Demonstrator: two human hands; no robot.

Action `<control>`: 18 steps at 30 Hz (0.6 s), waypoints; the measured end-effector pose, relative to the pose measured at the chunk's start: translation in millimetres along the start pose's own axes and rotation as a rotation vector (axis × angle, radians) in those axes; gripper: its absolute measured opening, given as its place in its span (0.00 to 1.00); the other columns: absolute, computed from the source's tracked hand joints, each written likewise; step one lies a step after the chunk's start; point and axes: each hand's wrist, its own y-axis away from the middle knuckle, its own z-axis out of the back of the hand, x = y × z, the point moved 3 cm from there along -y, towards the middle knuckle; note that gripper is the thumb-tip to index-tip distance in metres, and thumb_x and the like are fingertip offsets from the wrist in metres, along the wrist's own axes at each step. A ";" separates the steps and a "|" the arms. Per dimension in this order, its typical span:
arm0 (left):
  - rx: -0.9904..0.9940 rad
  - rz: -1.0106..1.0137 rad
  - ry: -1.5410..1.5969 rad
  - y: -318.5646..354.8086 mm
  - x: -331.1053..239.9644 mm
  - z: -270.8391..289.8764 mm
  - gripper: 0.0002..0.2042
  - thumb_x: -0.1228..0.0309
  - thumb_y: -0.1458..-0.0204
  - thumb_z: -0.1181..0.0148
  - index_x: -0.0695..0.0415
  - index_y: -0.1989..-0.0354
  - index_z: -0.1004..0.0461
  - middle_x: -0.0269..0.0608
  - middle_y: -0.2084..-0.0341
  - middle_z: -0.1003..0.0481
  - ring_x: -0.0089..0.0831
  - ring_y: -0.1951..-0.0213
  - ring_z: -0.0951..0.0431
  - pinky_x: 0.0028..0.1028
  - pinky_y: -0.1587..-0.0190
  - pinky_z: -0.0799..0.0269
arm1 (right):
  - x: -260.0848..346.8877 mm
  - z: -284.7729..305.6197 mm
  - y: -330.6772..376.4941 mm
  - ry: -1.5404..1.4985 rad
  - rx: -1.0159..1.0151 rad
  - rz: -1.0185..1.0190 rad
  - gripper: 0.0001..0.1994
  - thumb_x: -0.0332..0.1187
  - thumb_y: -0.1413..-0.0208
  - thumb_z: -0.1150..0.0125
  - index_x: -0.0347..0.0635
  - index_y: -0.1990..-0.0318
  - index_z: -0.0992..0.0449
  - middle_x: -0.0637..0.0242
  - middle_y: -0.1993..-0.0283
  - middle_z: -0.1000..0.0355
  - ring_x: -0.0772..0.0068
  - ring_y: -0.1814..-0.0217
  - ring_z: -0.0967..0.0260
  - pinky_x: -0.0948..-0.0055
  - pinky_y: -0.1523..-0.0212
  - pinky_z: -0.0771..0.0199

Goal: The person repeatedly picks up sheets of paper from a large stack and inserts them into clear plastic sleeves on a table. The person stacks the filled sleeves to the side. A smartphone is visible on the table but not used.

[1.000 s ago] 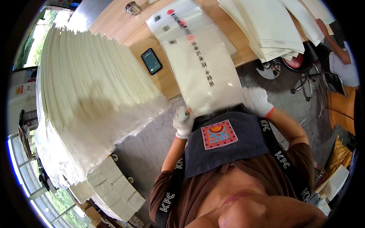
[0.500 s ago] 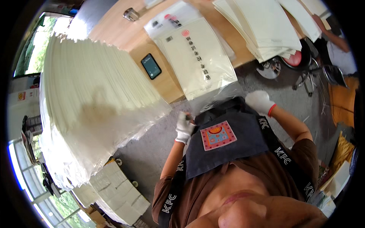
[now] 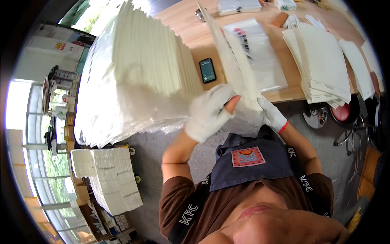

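Note:
A cream paper packet in a clear plastic bag (image 3: 233,61) stands tilted nearly on edge over the table's near edge, between my hands. On its left side, my left hand (image 3: 209,112), in a white glove with the thumb bare, is closed on the packet's near end. My right hand (image 3: 271,114), in a white glove with a red cuff, presses the other side, its fingers partly behind the plastic. The loose end of the bag hangs crumpled above my dark apron (image 3: 260,173). Beyond the packet lies a pile of clear printed bags (image 3: 266,61). A phone (image 3: 207,70) rests left of it.
A tall stack of cream packets wrapped in plastic (image 3: 150,57) rises at the left. Fanned cream sheets (image 3: 325,61) overhang the table at the right. Red-seated stool (image 3: 341,112) stands beneath. White wrapped blocks (image 3: 113,179) sit on a wheeled base. White gloves (image 3: 291,21) show at the far side.
The packet lay flat on the table with both hands near my apron. Now it is lifted and tilted up, gripped between my hands. The view has shifted too.

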 end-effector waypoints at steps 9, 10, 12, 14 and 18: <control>-1.222 0.208 -0.295 57.6 -21.0 243.7 0.20 0.59 0.42 0.51 0.66 0.54 0.29 0.40 0.68 0.30 0.27 0.67 0.28 0.20 0.67 0.33 | 112.5 -257.6 -157.8 0.761 0.303 0.306 0.19 0.43 0.42 0.45 0.32 0.57 0.28 0.64 0.60 0.26 0.80 0.63 0.32 0.77 0.63 0.31; -1.176 0.164 -0.231 61.8 -2.0 279.1 0.21 0.56 0.43 0.51 0.66 0.60 0.29 0.40 0.69 0.31 0.28 0.67 0.30 0.23 0.64 0.34 | 115.9 -291.6 -162.4 0.860 0.315 0.300 0.18 0.44 0.42 0.45 0.34 0.62 0.27 0.65 0.68 0.27 0.81 0.72 0.34 0.78 0.73 0.34; -1.216 0.295 -0.319 69.4 31.0 318.3 0.24 0.53 0.43 0.53 0.67 0.60 0.29 0.45 0.67 0.29 0.35 0.65 0.30 0.29 0.60 0.35 | 116.2 -346.1 -164.5 0.944 0.362 0.268 0.19 0.45 0.41 0.46 0.37 0.73 0.26 0.67 0.83 0.31 0.82 0.88 0.43 0.79 0.89 0.45; -0.849 0.697 -0.813 116.9 90.5 379.7 0.25 0.53 0.43 0.55 0.66 0.52 0.30 0.50 0.63 0.27 0.42 0.60 0.29 0.33 0.54 0.35 | 90.5 -361.6 -165.2 0.844 0.511 0.113 0.20 0.46 0.40 0.47 0.37 0.74 0.26 0.66 0.85 0.33 0.82 0.90 0.44 0.79 0.90 0.46; -0.996 0.354 -0.710 140.2 157.9 271.2 0.17 0.64 0.40 0.50 0.64 0.50 0.31 0.48 0.55 0.30 0.38 0.54 0.29 0.32 0.48 0.34 | 89.2 -303.0 -149.6 0.843 0.561 0.269 0.20 0.48 0.39 0.50 0.39 0.71 0.25 0.65 0.79 0.28 0.80 0.84 0.36 0.81 0.84 0.36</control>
